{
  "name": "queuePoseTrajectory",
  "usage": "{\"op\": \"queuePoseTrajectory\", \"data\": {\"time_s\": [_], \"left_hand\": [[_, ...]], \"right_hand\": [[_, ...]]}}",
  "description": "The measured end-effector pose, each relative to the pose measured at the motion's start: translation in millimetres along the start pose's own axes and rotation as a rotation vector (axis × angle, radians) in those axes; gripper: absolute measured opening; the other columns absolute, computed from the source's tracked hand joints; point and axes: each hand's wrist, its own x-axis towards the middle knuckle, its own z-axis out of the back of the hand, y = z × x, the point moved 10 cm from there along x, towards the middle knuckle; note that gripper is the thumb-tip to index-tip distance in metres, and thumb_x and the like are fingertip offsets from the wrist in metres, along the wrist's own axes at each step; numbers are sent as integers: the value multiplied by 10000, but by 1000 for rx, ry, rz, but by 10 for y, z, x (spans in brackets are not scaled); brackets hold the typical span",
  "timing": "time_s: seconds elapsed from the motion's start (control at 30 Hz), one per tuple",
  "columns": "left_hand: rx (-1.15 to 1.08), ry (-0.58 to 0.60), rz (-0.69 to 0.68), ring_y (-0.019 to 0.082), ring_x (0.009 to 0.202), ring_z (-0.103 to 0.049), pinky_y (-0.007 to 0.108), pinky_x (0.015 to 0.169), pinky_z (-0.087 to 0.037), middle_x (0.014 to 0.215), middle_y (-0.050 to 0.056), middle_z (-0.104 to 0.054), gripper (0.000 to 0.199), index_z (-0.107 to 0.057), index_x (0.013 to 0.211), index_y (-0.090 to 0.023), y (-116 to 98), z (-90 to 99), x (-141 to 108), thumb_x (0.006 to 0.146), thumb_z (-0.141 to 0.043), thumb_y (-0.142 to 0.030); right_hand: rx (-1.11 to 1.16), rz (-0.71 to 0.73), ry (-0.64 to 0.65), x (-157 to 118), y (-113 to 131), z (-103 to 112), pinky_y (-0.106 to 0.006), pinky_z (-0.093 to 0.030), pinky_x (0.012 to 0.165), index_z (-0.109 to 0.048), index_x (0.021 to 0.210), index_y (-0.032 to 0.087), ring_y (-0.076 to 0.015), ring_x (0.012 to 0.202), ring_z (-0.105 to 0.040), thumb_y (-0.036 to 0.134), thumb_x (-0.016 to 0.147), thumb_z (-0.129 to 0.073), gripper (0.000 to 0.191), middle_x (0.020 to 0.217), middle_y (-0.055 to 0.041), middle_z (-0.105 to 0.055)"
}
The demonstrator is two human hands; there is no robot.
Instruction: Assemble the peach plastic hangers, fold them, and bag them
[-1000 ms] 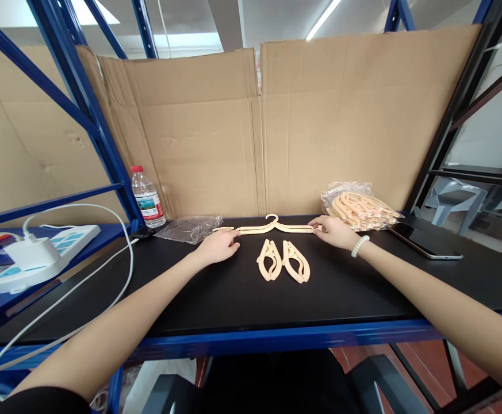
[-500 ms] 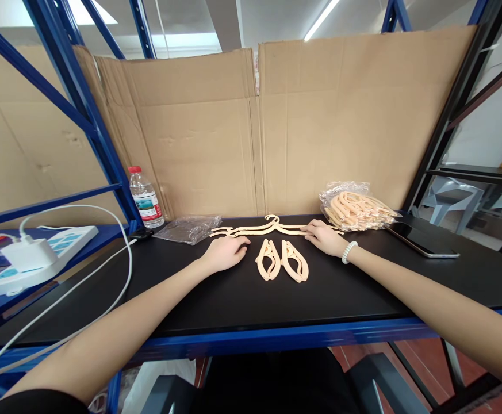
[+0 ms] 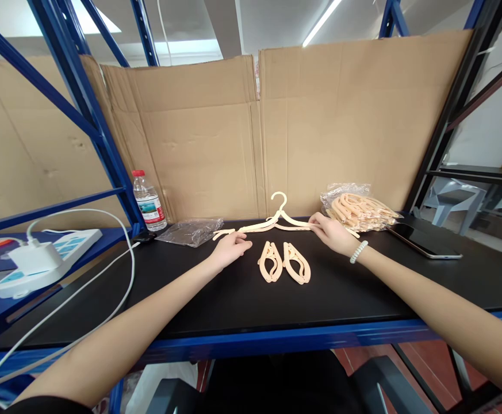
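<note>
Lying at centre-frame, two folded hangers (image 3: pixel 279 264) point their narrow ends away from you; beyond, your left hand (image 3: pixel 229 250) curls, its hold impossible to tell; your right hand (image 3: pixel 332 234) pinches one of two opened hangers (image 3: pixel 294 221), long axis left-right, its hook upward.

I see folded hangers (image 3: pixel 305 268) between left hand (image 3: pixel 230 250) and right hand (image 3: pixel 332 233), open hangers (image 3: pixel 263 226) stretching past both, cardboard (image 3: pixel 341 121) standing behind.
</note>
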Motion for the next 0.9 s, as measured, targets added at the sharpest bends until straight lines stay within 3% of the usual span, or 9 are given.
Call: {"op": "queuePoseTrajectory", "data": {"time_s": [0.13,0.3,0.43,0.53,0.67,0.73,0.83,0.9], "left_hand": [[-316,-16,106,180,886,-652,261,687,-527,1119,120,-621,366,-510,1081,-161,-10,7,-79,785,-612,-350],[-486,-67,13,123,743,-649,283,738,-527,1129,111,-607,406,-450,1116,-174,-136,62,-111,796,-635,-341],[-466,-70,-127,97,679,-623,283,707,-520,1113,89,-605,501,-420,1201,-182,-228,95,-92,779,-653,-319],[-351,-6,-272,135,717,-625,314,714,-520,1068,81,-635,598,-445,1264,-181,-333,30,-98,734,-691,-311],[-211,62,-469,205,929,-632,343,862,-473,1089,83,-671,334,-630,1083,-173,-506,-70,-178,791,-617,-335],[-217,38,-471,211,938,-635,337,862,-464,1053,79,-690,302,-647,1059,-175,-520,-52,-189,812,-580,-336],[-233,-10,-420,194,818,-635,299,733,-465,916,66,-706,304,-650,1045,-174,-492,-2,-175,795,-586,-336],[-263,-17,-380,162,708,-598,273,648,-440,862,55,-700,316,-644,1048,-172,-464,11,-162,786,-588,-338]], "right_hand": [[-29,6,-100,-9,9,224,-337,-422,655,-449,895,211,-229,700,-569,312,938,-379,131,785,-59,-588],[-22,-30,-129,-19,-41,349,-336,-422,637,-469,914,205,-230,676,-573,315,929,-402,129,765,-58,-603],[-19,63,-78,-30,126,265,-337,-435,656,-484,894,203,-225,713,-571,302,939,-389,145,796,-63,-596],[-17,143,-46,-37,262,182,-346,-452,679,-505,895,200,-223,746,-571,286,950,-374,166,840,-69,-604],[-45,239,-46,-42,346,149,-380,-472,739,-569,956,194,-241,815,-574,250,952,-379,198,889,-89,-616],[-136,270,-75,-49,353,175,-398,-466,777,-608,957,187,-253,845,-559,228,950,-385,227,889,-98,-618],[-393,236,-167,-64,330,264,-411,-438,811,-655,905,177,-273,901,-536,248,954,-420,250,929,-109,-614],[-550,152,-197,-73,298,308,-366,-437,727,-671,892,173,-260,870,-553,284,959,-445,261,963,-109,-607]]}}
